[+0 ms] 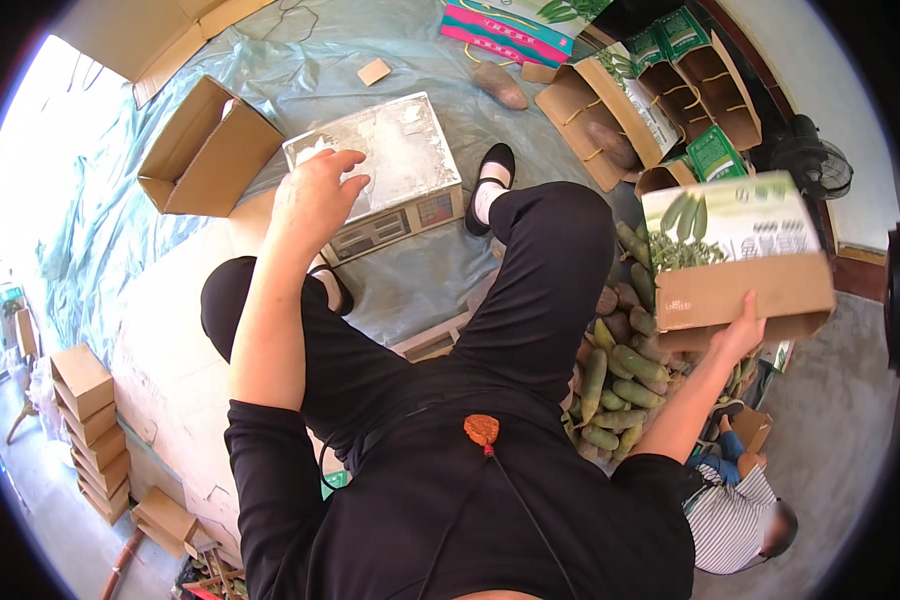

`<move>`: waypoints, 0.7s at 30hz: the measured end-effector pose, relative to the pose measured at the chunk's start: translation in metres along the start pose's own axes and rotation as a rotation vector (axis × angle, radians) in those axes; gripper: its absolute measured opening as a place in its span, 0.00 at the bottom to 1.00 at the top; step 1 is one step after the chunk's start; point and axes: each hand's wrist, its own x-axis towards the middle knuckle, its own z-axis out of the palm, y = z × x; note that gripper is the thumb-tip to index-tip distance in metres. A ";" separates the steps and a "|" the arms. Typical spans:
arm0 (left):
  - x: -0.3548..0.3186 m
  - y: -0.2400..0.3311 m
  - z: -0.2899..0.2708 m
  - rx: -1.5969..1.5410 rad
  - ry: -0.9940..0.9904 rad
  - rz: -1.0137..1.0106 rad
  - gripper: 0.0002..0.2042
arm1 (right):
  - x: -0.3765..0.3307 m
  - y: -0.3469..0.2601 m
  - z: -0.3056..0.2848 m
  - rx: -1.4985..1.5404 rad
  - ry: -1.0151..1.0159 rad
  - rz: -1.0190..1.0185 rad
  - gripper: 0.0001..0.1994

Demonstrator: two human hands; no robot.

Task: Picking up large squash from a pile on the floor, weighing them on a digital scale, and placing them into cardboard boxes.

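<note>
Left hand [315, 195] spread, fingers loose, over grey scale [390, 160]. Right hand [740, 330] grips printed carton [735, 265] from below, above cucumber pile [620, 385].

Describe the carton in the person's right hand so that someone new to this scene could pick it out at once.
Start at the heap of green cucumbers at the person's right side. Directly above it the right hand grips the underside of one cardboard carton lifted in the air. Unlike the open cartons standing on the floor behind it, this one is held aloft, with a white panel picturing green cucumbers.
</note>
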 end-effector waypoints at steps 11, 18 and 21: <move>-0.004 0.003 -0.011 0.052 0.049 0.011 0.14 | -0.050 -0.080 0.217 -0.194 -0.866 -0.432 0.13; -0.001 0.013 -0.017 -0.038 0.117 0.064 0.11 | -0.145 -0.043 0.340 -0.471 -1.307 -0.900 0.16; -0.003 0.013 -0.020 -0.070 0.167 0.089 0.10 | -0.200 -0.025 0.368 -0.598 -1.518 -1.005 0.14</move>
